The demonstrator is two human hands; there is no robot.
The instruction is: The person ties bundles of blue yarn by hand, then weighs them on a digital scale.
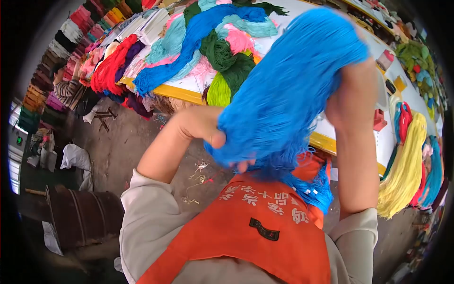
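A large bundle of bright blue yarn (288,80) stretches between my two hands, raised in front of the orange apron. My left hand (203,128) is closed on its lower left end, with the thumb on top and fingertips showing beneath. Around the upper right end of the bundle is my right hand (350,94), blurred, its fingers mostly behind the strands. More blue yarn (314,189) hangs at the apron's upper edge. Another blue skein (189,47) lies on the table among teal, pink and green ones.
The white table (283,9) has a yellow edge. Yellow yarn (406,165) hangs over its right side, red yarn (111,66) over its left. A rusty drum (85,215) stands at lower left. A person (71,90) in a striped top is at far left.
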